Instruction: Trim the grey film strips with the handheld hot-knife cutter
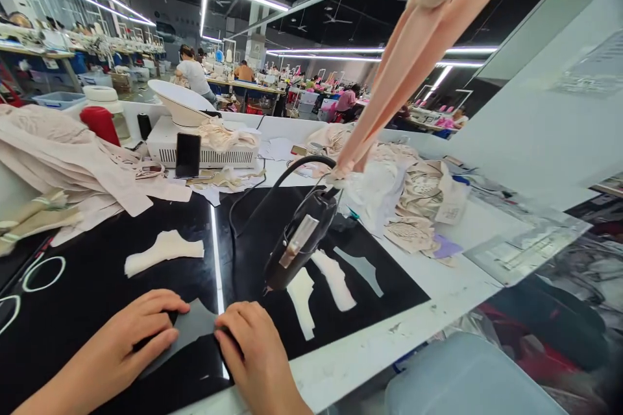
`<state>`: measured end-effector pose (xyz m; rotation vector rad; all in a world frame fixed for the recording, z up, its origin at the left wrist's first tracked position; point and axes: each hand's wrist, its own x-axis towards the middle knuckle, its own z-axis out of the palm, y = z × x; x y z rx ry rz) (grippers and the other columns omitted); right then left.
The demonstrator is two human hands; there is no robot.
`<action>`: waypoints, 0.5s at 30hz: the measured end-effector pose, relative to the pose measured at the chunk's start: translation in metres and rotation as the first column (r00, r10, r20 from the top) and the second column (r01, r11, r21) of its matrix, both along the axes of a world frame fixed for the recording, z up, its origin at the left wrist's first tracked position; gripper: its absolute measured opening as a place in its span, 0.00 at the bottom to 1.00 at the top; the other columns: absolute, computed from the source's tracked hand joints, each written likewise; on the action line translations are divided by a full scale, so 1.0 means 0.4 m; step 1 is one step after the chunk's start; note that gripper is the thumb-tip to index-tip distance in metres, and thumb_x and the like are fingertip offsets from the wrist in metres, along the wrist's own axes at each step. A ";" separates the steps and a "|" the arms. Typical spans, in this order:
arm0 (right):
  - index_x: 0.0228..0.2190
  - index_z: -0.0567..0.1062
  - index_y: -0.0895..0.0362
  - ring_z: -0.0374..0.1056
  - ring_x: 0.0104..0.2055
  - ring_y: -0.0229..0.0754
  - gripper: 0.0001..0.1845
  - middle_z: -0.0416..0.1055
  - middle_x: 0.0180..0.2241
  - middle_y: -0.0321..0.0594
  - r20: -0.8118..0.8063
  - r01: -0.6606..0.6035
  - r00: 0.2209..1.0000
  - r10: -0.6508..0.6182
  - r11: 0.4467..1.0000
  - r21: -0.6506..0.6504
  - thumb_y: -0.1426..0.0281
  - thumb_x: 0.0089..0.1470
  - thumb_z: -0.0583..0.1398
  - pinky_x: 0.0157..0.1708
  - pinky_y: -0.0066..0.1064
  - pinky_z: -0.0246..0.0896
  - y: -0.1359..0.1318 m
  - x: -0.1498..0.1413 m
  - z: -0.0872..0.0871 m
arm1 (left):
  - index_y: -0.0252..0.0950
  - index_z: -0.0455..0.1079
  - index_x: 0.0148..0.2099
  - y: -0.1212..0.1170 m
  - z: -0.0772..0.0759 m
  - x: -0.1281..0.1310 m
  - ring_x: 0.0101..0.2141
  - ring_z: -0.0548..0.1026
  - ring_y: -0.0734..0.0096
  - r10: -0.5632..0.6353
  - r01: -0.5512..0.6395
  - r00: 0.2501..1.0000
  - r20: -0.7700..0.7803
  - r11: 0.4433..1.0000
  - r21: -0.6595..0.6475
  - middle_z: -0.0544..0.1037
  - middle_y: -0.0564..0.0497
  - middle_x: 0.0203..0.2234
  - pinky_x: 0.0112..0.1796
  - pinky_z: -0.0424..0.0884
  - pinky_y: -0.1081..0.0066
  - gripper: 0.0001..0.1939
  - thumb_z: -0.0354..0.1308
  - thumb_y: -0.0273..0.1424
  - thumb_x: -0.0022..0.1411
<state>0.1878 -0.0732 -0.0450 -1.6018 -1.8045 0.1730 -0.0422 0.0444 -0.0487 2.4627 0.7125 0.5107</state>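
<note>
A thin, see-through grey cut piece (192, 329) lies low over the black work surface (160, 308). My left hand (139, 334) has thumb and fingers at its left end. Its right end is at the fingertips of my right hand (253, 347), which is curled with the fingers close together. Just beyond my right hand, a black corded power tool (304, 240) hangs from a stretched pink fabric strip (403, 65). Cream cut pieces lie near it: one (165, 251) at the left, one (302, 301) below the tool, and a paler one (335, 279) beside that. Another see-through piece (363, 267) lies farther right.
Beige fabric (73, 155) is heaped at the left, with more garments (423, 194) at the right. A phone (187, 155) leans on a white box (204, 149) at the back. White rings (43, 273) lie far left. A pale blue bin (467, 376) stands lower right. People sit at sewing tables beyond.
</note>
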 end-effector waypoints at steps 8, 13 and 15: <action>0.39 0.78 0.53 0.75 0.42 0.46 0.11 0.79 0.39 0.42 -0.021 0.345 0.938 -0.345 0.938 0.000 0.64 0.66 0.56 0.44 0.37 0.70 -0.094 0.260 0.043 | 0.45 0.79 0.35 -0.011 -0.046 -0.020 0.55 0.74 0.57 0.143 -0.145 0.985 0.099 0.989 0.011 0.80 0.54 0.51 0.56 0.72 0.64 0.11 0.56 0.37 0.66; 0.38 0.79 0.52 0.73 0.42 0.51 0.19 0.79 0.40 0.45 -0.015 0.540 0.841 -0.541 0.840 -0.050 0.53 0.63 0.55 0.43 0.44 0.69 -0.143 0.406 0.051 | 0.46 0.80 0.36 -0.008 -0.054 -0.025 0.52 0.77 0.55 0.145 -0.152 0.981 0.130 0.987 0.047 0.81 0.52 0.49 0.54 0.75 0.62 0.10 0.57 0.37 0.65; 0.37 0.80 0.52 0.73 0.43 0.52 0.22 0.79 0.41 0.46 -0.012 0.547 0.836 -0.549 0.834 -0.066 0.49 0.62 0.55 0.44 0.44 0.69 -0.152 0.427 0.046 | 0.46 0.81 0.35 -0.008 -0.059 -0.026 0.51 0.78 0.55 0.154 -0.165 0.978 0.138 0.984 0.072 0.82 0.52 0.48 0.53 0.75 0.62 0.11 0.57 0.38 0.65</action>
